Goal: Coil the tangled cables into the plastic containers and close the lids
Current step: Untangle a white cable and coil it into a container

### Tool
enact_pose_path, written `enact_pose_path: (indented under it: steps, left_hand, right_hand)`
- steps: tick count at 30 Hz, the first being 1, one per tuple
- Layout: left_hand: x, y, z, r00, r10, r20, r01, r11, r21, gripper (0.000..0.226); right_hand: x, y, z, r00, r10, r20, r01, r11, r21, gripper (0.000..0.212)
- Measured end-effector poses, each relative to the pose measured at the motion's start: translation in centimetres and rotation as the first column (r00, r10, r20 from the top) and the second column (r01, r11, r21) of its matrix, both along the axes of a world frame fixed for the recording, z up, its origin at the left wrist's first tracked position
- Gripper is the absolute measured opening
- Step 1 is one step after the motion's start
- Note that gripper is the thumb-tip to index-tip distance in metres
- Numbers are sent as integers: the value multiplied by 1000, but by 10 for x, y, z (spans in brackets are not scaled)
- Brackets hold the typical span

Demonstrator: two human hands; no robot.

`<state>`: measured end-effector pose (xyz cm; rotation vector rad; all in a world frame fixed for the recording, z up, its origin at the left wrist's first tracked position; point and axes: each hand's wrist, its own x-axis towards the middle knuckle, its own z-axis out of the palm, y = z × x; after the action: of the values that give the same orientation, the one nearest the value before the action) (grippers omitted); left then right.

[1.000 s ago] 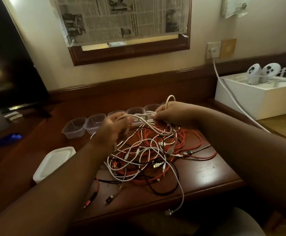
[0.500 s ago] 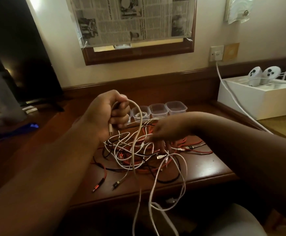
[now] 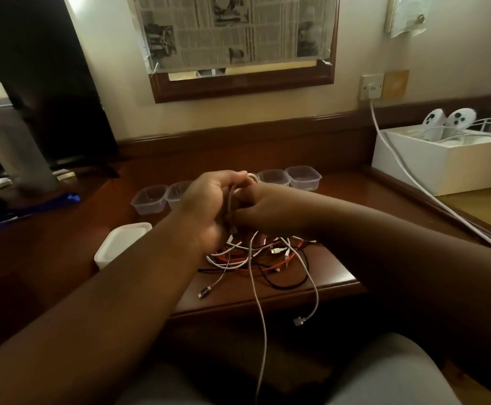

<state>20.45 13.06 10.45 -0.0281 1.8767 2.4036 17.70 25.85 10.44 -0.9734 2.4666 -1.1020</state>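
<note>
My left hand (image 3: 209, 200) grips a looped white cable (image 3: 260, 311) above the wooden desk (image 3: 326, 273). My right hand (image 3: 263, 207) pinches the same cable right beside it, and the two hands touch. The cable's loose length hangs down past the desk's front edge toward my lap. Under the hands lies a tangle of red, white and black cables (image 3: 261, 258). Behind the hands stands a row of small clear plastic containers (image 3: 150, 198), open and partly hidden by my hands. A stack of white lids (image 3: 121, 244) sits at the left of the tangle.
A white box (image 3: 442, 165) with two white controllers stands at the back right, with a thick white cord (image 3: 396, 168) running from a wall socket across the desk's right side. A grey bottle (image 3: 13, 141) stands at the far left before a dark screen.
My left hand dropped lower and my right hand rose from the tangle to meet it. The white cable is now gathered between both hands, with less of it hanging below the desk.
</note>
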Motion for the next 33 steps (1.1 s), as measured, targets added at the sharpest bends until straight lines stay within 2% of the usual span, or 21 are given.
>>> enact_pose_path:
  steps: [5, 9, 12, 14, 15, 16, 17, 18, 19, 20, 21, 22, 24, 25, 26, 27, 28, 29, 30, 31, 33]
  left_hand:
    - [1, -2, 2, 1000, 7, 9, -7, 1000, 6, 21]
    - [1, 5, -1, 999, 34, 31, -37, 995, 91, 37]
    - [-1, 11, -15, 998, 31, 46, -36, 992, 117, 46]
    - [-1, 9, -27, 999, 15, 43, -17, 998, 68, 28]
    - [-1, 8, -33, 1000, 11, 28, -12, 999, 31, 19]
    - [0, 6, -37, 1000, 13, 5, -13, 1000, -9, 16]
    - [1, 4, -41, 1000, 23, -16, -24, 998, -55, 16]
    - [2, 1, -42, 998, 37, -51, -43, 992, -120, 15]
    - [3, -3, -42, 993, 49, -109, -72, 973, -220, 12]
    - [4, -9, -41, 981, 55, -184, -119, 928, -353, 10]
    - [3, -15, -40, 962, 55, -268, -184, 856, -484, 8]
    - [2, -21, -38, 935, 47, -352, -256, 777, -575, 7]
    - [-3, -32, -37, 889, 20, -457, -335, 708, -621, 6]
    - [-4, -34, -38, 879, 8, -476, -335, 720, -608, 8]
    - [-4, -34, -41, 877, 10, -480, -318, 761, -566, 10]
    - [-5, -31, -46, 883, 37, -468, -287, 831, -476, 11]
    - [-6, -26, -52, 894, 79, -441, -251, 903, -348, 10]
    - [-7, -19, -59, 910, 126, -396, -220, 954, -201, 7]
    - [-7, -11, -67, 926, 178, -332, -215, 974, -77, 7]
    - [-6, -3, -74, 942, 217, -257, -223, 975, 3, 9]
    - [-5, 8, -85, 958, 229, -173, -232, 973, -1, 12]
  right_hand:
    - [5, -6, 2, 971, -28, 236, 80, 973, -215, 14]
    - [13, -4, 8, 824, 145, 548, 73, 932, -356, 32]
    - [5, -2, 21, 759, 271, 592, 194, 774, -602, 40]
    - [-6, 3, 27, 849, 182, 497, 278, 646, -711, 37]
    - [-11, 8, 28, 927, 47, 373, 257, 645, -719, 34]
    - [-20, 14, 26, 979, -135, 150, 201, 712, -673, 30]
    - [-29, 21, 22, 953, -267, -143, 150, 827, -542, 24]
    - [-36, 27, 17, 871, -269, -411, 139, 937, -320, 18]
    - [-40, 30, 11, 805, -168, -569, 165, 985, -56, 12]
    - [-43, 33, 3, 782, -57, -621, 189, 971, 149, 9]
    - [-44, 34, -6, 802, 0, -598, 179, 954, 241, 8]
    - [-43, 34, -15, 859, -13, -512, 150, 962, 228, 19]
    - [-35, 31, -26, 992, -59, -110, 64, 997, 42, 49]
    - [-30, 30, -28, 985, -6, 174, 14, 999, -45, 58]
    - [-27, 29, -31, 890, 108, 444, -49, 989, -142, 62]
    - [-23, 27, -33, 722, 256, 642, -84, 954, -287, 60]
    - [-19, 25, -30, 548, 404, 733, -54, 891, -451, 56]
    - [-16, 23, -25, 444, 520, 730, 28, 806, -591, 49]
    - [-13, 21, -19, 414, 594, 690, 131, 711, -690, 43]
    - [-12, 19, -14, 434, 632, 642, 223, 615, -756, 40]
    - [-13, 18, -9, 608, 571, 553, 304, 476, -825, 38]
